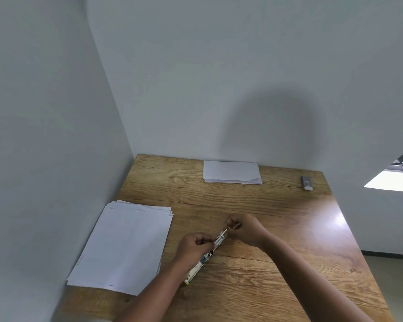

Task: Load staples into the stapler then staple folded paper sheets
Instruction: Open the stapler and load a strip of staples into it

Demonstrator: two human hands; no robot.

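Left hand (193, 248) grip closed round opened stapler (206, 256), right hand (244, 230) grip pinching its far end, paper stack (123, 242) left on table (277, 228).

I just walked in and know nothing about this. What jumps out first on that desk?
Two hands meet near the front of the wooden table: the left hand holds an opened stapler while the right hand pinches something small at its far end. A stack of white sheets lies at the left, and folded paper by the back wall.

Left hand (193, 248) is hiding part of the stapler (206, 257); the item pinched by right hand (244, 228) is too small to identify.
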